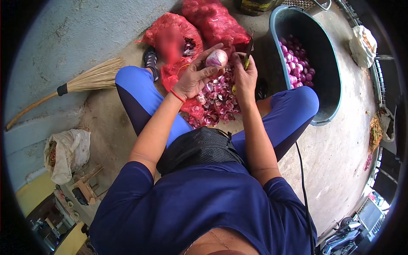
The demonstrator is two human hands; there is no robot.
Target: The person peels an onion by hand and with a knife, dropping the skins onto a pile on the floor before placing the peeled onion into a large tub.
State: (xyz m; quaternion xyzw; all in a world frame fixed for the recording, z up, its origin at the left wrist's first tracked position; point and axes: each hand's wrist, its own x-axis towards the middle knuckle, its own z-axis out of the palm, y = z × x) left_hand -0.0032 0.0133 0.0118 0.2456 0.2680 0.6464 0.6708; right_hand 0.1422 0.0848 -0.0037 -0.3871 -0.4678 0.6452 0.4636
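Observation:
My left hand (196,77), with a red band at the wrist, is closed around a red onion (217,58) that still has papery skin. My right hand (245,78) grips a knife (246,63) with a yellow-green handle, its dark blade pointing up and away from me. Beneath both hands lies a heap of purple onion skins (218,101) between my legs. Just beyond, an opened red mesh sack (180,26) holds onions and loose skins. At my right stands a dark blue-grey tub (325,100) with many peeled purple onions (297,63) in it.
Another full red mesh sack (216,21) leans behind the opened one. A straw broom (93,76) lies along the wall at left. White sacks stand at lower left (70,153) and far right (363,46). A black cable (302,178) runs down by my right side.

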